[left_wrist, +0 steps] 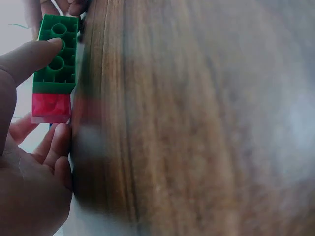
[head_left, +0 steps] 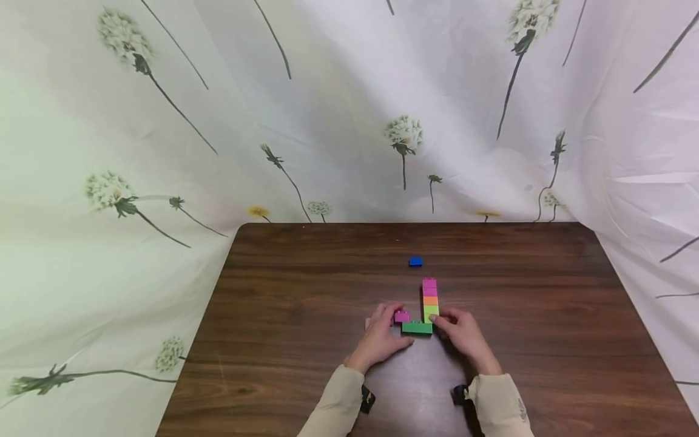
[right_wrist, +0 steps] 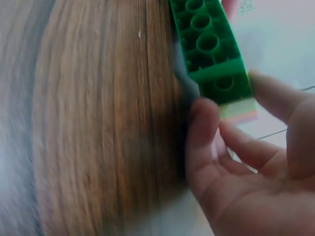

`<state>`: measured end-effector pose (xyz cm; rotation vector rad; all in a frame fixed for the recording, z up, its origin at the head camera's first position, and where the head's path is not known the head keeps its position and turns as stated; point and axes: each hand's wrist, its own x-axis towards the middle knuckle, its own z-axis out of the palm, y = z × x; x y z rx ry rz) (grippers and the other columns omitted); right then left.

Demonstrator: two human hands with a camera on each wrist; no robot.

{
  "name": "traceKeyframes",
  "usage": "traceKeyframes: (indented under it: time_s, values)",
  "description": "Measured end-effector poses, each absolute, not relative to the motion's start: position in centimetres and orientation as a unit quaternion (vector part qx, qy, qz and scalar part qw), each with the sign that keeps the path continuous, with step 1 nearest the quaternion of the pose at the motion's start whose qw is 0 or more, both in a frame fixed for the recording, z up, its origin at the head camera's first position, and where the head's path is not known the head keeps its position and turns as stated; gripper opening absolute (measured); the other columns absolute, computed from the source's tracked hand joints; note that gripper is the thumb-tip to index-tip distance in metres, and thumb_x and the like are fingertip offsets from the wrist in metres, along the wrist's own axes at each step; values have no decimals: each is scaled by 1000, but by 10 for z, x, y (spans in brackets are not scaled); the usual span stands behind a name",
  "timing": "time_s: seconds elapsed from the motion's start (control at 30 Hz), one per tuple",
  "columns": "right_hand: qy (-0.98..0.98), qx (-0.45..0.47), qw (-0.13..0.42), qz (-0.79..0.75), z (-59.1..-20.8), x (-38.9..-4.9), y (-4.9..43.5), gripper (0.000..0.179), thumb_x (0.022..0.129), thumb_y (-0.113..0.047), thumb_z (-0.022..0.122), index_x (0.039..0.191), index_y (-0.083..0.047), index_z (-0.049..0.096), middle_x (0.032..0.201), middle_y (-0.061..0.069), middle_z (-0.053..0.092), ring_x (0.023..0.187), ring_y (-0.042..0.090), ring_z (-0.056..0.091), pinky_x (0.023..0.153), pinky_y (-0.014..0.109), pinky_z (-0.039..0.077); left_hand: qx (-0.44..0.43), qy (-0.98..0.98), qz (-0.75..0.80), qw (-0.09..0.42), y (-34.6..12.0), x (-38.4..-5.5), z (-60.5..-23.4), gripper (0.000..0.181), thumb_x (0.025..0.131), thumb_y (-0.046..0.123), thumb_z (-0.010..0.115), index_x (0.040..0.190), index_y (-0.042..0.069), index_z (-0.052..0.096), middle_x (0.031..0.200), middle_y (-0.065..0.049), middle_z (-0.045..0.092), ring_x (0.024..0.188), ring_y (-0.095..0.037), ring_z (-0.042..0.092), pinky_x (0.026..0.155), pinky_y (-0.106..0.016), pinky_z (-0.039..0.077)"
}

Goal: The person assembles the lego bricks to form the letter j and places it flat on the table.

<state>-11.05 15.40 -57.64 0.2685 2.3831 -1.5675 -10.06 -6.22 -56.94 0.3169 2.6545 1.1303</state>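
Observation:
Near the table's front, my left hand (head_left: 380,340) pinches a small pink brick (head_left: 401,317) and a long green brick (head_left: 417,328) together. Its thumb presses the hollow underside of the green brick (left_wrist: 55,73), while the fingers curl at the far end of the pink brick (left_wrist: 50,105). On the other side, my right hand (head_left: 461,332) pinches a lime-green brick (head_left: 431,317) at the green brick's right end. From there a row runs away from me: lime and yellowish, then an orange brick (head_left: 430,300), then magenta bricks (head_left: 429,286).
A lone blue brick (head_left: 415,261) lies farther back on the brown wooden table (head_left: 306,285). Behind and beside the table hangs a white cloth (head_left: 338,121) printed with dandelions. Dark straps (head_left: 368,399) show at both cuffs.

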Motion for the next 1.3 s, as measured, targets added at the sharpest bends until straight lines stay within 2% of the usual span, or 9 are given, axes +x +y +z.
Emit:
traceKeyframes:
  time_s: [0.2, 0.43, 0.7, 1.0, 1.3]
  values:
    - [822, 137, 142, -534, -572, -107, 151, 42, 90, -31, 67, 112, 4, 66, 94, 14, 71, 68, 12, 64, 64, 25, 52, 121, 913, 373, 116, -60, -101, -566, 69, 78, 35, 77, 139, 18, 47, 128, -3, 50, 112, -17, 51, 88, -31, 31]
    - [836, 147, 148, -508, -560, -105, 153, 44, 91, -31, 65, 114, 7, 65, 92, 16, 72, 65, 13, 66, 61, 26, 53, 127, 918, 355, 118, -55, -105, -565, 67, 80, 34, 76, 138, 18, 48, 131, -3, 49, 116, -17, 51, 87, -31, 30]
    - [861, 130, 148, -470, -553, -105, 150, 42, 92, -33, 63, 111, 4, 67, 74, 6, 69, 64, 12, 62, 60, 26, 48, 116, 921, 346, 133, -52, -108, -563, 64, 79, 36, 76, 136, 19, 52, 127, -2, 50, 113, -17, 52, 87, -33, 30]
    - [879, 112, 130, -444, -551, -106, 148, 33, 91, -27, 64, 108, 1, 70, 75, 5, 69, 66, 11, 60, 61, 27, 48, 131, 928, 330, 114, -49, -112, -557, 53, 77, 32, 77, 125, 16, 60, 115, -1, 56, 100, -15, 56, 85, -33, 35]
    - [880, 109, 132, -443, -558, -109, 151, 34, 91, -28, 63, 106, 2, 69, 84, 8, 69, 72, 15, 59, 64, 28, 48, 128, 930, 323, 122, -48, -114, -558, 54, 77, 33, 77, 126, 17, 60, 114, 0, 55, 99, -13, 55, 89, -36, 37]
